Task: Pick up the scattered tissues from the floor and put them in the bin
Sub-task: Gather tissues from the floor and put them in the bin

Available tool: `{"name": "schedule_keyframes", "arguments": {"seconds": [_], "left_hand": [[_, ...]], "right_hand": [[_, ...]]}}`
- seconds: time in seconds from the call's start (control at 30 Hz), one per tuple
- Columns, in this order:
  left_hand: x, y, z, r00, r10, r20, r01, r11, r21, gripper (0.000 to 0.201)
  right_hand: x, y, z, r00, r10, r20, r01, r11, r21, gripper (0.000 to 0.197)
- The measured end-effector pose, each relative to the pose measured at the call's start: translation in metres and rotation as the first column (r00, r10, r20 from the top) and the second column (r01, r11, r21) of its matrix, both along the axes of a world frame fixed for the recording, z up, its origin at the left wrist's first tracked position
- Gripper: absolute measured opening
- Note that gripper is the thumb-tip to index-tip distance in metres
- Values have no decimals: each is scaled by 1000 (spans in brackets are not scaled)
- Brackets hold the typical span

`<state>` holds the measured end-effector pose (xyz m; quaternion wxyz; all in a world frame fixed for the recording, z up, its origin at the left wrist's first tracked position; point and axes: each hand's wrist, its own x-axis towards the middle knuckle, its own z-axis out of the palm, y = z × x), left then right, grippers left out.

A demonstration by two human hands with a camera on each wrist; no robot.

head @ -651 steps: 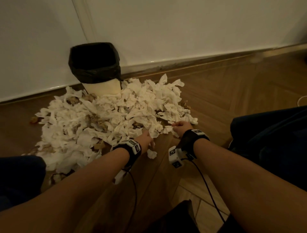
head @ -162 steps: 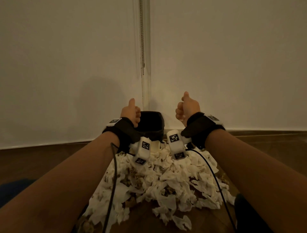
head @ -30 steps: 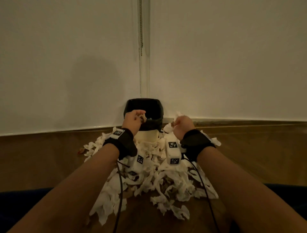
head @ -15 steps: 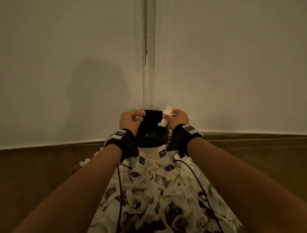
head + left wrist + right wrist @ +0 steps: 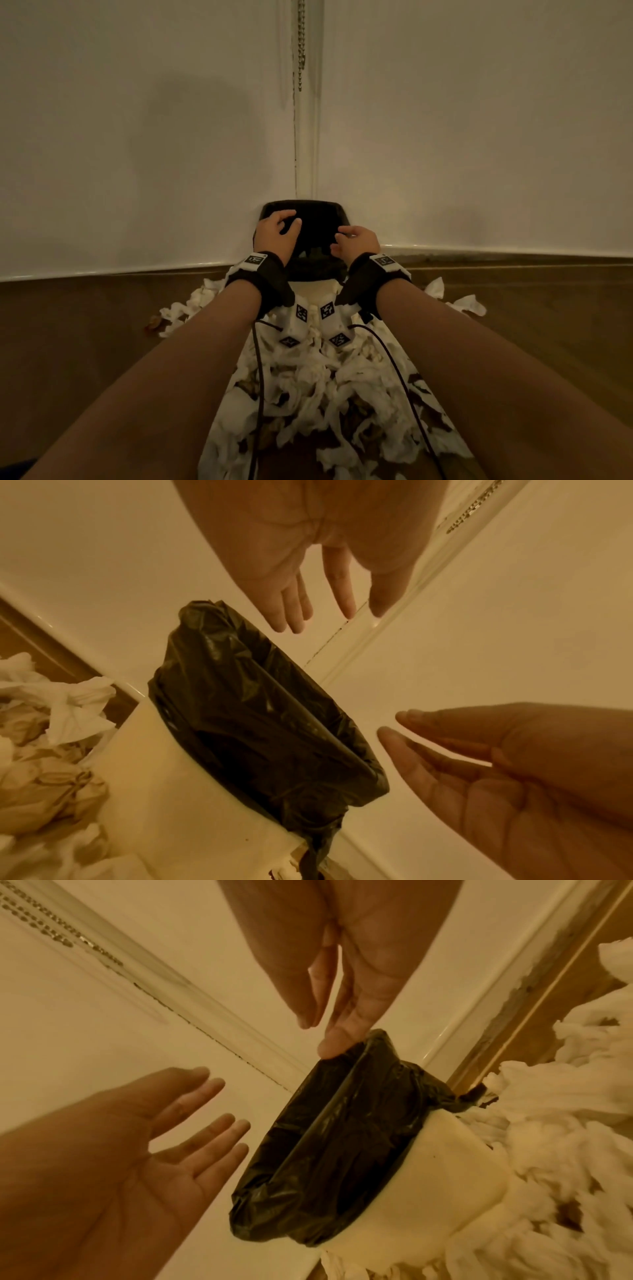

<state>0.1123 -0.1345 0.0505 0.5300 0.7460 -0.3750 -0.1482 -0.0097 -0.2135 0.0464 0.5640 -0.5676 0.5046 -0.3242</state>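
both arms stretched out forward side by side, left hand [image 5: 276, 232] and right hand [image 5: 356, 244] palms down, fingers spread loose and holding nothing, black wrist straps on.

Crumpled white tissues [image 5: 329, 394] heaped before bin [image 5: 318, 291] — black-lined.

White tissues [image 5: 318, 394], black-lined cream bin [image 5: 317, 289], brown floor [image 5: 85, 325].

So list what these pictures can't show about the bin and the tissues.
- Inside of the bin: head view, both hands cover its dark mouth; wrist views see only the outside.
- Tissues on the floor: head view, forearms cover both sides of the pile and the bottom edge cuts it off.
- Brown bits among them: too dim to name.
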Motion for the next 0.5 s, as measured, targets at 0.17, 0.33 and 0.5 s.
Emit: {"name": "schedule_keyframes", "arguments": {"seconds": [0.17,0.33,0.5], "left_hand": [[-5,27,-9,998,55,36,-56,998,20,38],[-11,75,-49,956,-169,239,43,890,455,26],[-38,119,-88,906,-387,173,157,684,712,21]], "right_hand": [[-15,21,-13,998,5,-70,-12,995,-99,26],[-46,55,-61,974,81,-211,-91,995,-38,30],[-73,92,-108,925,165,-342,-137,985,106,24]]}}
